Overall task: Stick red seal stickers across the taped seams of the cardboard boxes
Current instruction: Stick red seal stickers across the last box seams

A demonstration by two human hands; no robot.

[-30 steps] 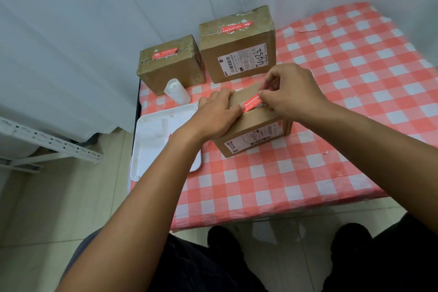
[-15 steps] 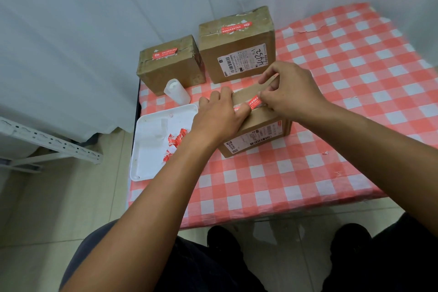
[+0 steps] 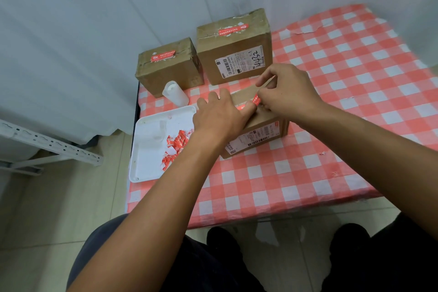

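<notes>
while the nearest cardboard box (image 3: 257, 134) sits on the checkered counter (image 3: 308, 173), left hand (image 3: 220, 117) presses flat on its top, thumb on the red seal sticker (image 3: 256, 99). right hand (image 3: 288, 92) pinches the sticker's other end. white tray (image 3: 151, 149) of sticker scraps (image 3: 174, 149) just left. further back, two boxes (image 3: 169, 66) (image 3: 234, 45) already sealed, small white bottle (image 3: 175, 93) in front.

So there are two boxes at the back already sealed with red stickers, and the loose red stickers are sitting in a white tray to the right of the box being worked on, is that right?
Not quite. The head view shows the white tray with the loose stickers to the left of the box being worked on, not the right. The two back boxes do carry red stickers.
</notes>
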